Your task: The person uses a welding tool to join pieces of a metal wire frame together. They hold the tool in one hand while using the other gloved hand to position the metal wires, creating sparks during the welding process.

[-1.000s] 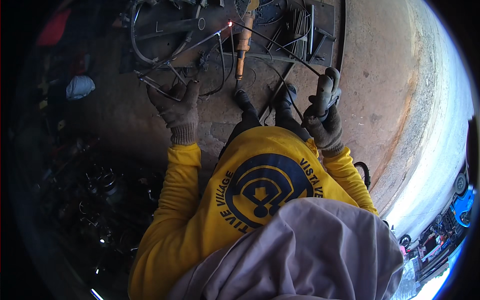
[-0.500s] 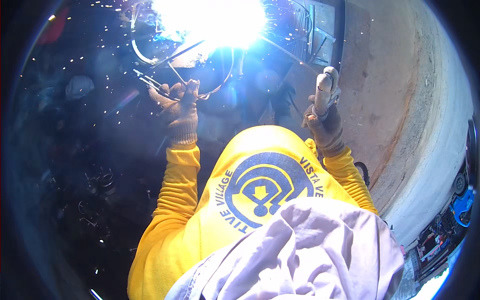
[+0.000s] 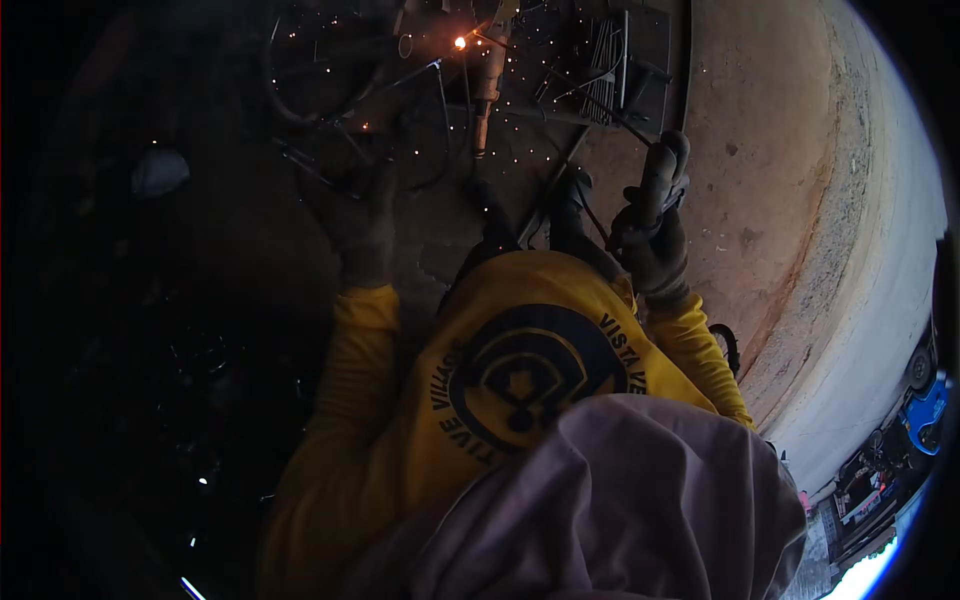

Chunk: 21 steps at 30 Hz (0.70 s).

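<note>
My left hand (image 3: 358,225), in a work glove, is closed around bent metal rods at the edge of a curved rod frame (image 3: 443,110). In my right hand (image 3: 652,240), also gloved, is a welding electrode holder (image 3: 660,172). From its tip a thin electrode (image 3: 575,88) reaches up and left toward the work. A small orange-hot spot (image 3: 460,43) glows on the metal near the electrode's far end, with sparks scattered round it. Right beside that spot stands a rusty orange metal piece (image 3: 488,75), perhaps a vise. Dimness hides the fingers of my left hand in part.
A dark worktable (image 3: 648,75) lies ahead, with a bundle of thin rods (image 3: 603,60) on it. A pale rounded object (image 3: 160,172) sits at the left. To the right are the brown ground (image 3: 760,180), a wheel (image 3: 724,345) and a blue vehicle (image 3: 925,412).
The bright welding arc has gone out, leaving a small glowing spot and fewer sparks. The whole scene has darkened. Both hands keep nearly the same places and grips.
</note>
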{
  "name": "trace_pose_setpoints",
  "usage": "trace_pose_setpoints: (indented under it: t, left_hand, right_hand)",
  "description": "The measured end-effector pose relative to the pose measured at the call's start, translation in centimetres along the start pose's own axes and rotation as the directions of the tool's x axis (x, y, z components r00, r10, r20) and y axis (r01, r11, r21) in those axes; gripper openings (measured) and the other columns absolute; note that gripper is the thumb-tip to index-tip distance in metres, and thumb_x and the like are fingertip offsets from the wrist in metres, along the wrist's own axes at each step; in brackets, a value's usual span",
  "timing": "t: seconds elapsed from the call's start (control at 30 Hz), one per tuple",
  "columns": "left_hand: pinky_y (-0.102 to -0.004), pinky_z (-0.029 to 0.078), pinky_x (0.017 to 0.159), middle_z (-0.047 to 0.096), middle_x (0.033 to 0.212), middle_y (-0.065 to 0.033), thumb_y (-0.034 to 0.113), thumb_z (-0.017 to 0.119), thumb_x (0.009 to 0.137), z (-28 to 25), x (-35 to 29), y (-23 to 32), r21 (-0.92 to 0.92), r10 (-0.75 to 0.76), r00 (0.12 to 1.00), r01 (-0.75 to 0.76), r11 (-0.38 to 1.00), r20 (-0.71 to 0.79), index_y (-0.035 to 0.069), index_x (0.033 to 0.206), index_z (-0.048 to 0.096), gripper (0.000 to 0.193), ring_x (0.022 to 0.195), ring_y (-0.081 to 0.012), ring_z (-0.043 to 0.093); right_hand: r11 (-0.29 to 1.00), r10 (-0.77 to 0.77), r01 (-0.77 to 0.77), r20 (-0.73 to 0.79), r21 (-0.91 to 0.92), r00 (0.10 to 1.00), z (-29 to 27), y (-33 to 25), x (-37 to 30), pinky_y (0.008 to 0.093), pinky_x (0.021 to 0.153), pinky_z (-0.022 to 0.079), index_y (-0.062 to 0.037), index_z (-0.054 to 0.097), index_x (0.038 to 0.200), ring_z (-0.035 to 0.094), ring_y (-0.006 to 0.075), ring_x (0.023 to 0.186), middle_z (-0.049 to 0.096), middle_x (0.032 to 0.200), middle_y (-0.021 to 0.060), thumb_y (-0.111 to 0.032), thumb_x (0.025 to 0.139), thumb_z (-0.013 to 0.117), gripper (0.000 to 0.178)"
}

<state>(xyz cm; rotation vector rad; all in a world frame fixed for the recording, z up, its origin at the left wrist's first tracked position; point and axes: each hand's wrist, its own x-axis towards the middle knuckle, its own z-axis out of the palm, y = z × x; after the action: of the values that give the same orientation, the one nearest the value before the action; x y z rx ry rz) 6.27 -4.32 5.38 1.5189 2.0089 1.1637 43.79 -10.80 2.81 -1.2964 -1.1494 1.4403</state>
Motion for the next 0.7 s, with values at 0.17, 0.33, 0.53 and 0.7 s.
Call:
trace_pose_setpoints:
  t: [0.17, 0.33, 0.53, 0.7]
  left_hand:
    - [-0.0346, 0.056, 0.094, 0.042, 0.142, -0.0162, 0.009, 0.088, 0.07, 0.2, 0.5, 1.9, -0.186, -0.236, 0.969, 0.244, 0.952, 0.067, -0.004, 0.151, 0.024, 0.104, 0.117, -0.0217, 0.059]
    - [-0.0332, 0.056, 0.092, 0.043, 0.139, -0.0191, 0.013, 0.09, 0.068, 0.2, 0.8, 2.2, -0.222, -0.347, 0.937, 0.348, 0.911, 0.045, -0.007, 0.149, 0.021, 0.109, 0.114, -0.0232, 0.06]
    - [-0.0326, 0.06, 0.088, 0.045, 0.132, -0.0186, 0.017, 0.094, 0.065, 0.1, 0.6, 2.2, -0.124, -0.465, 0.885, 0.461, 0.878, 0.0, -0.008, 0.15, 0.018, 0.117, 0.11, -0.0245, 0.061]
    - [-0.0308, 0.061, 0.087, 0.044, 0.127, -0.0202, 0.024, 0.097, 0.061, 1.0, -0.5, 4.7, 0.032, -0.143, 0.984, 0.147, 0.989, -0.106, -0.007, 0.151, 0.017, 0.124, 0.107, -0.0256, 0.062]
  right_hand:
    - [0.999, -0.034, 0.034, -0.01, 0.018, 0.999, -0.1, 1.7, -0.3, 0.0277, 0.07, 0.053, 0.0073, 0.045, 0.137, 0.065, 0.0149, 0.077, 0.066, 0.094, 0.007, -0.019, 0.096, 0.065, 0.053]
    - [0.999, -0.045, 0.045, 0.004, -0.004, 0.999, -0.3, 2.1, -0.4, 0.0278, 0.07, 0.053, 0.0058, 0.047, 0.137, 0.064, 0.0149, 0.077, 0.066, 0.093, 0.0069, -0.02, 0.095, 0.069, 0.055]
    - [0.994, -0.012, 0.015, -0.032, 0.108, 0.999, 0.2, 1.4, -0.1, 0.0281, 0.069, 0.053, 0.0061, 0.047, 0.137, 0.064, 0.0153, 0.074, 0.066, 0.092, 0.0071, -0.027, 0.094, 0.071, 0.06]
    - [0.993, 0.04, -0.029, -0.089, 0.117, 0.995, 0.2, 0.3, 0.0, 0.0264, 0.064, 0.053, 0.0064, 0.047, 0.137, 0.066, 0.016, 0.073, 0.066, 0.091, 0.0075, -0.033, 0.094, 0.071, 0.063]
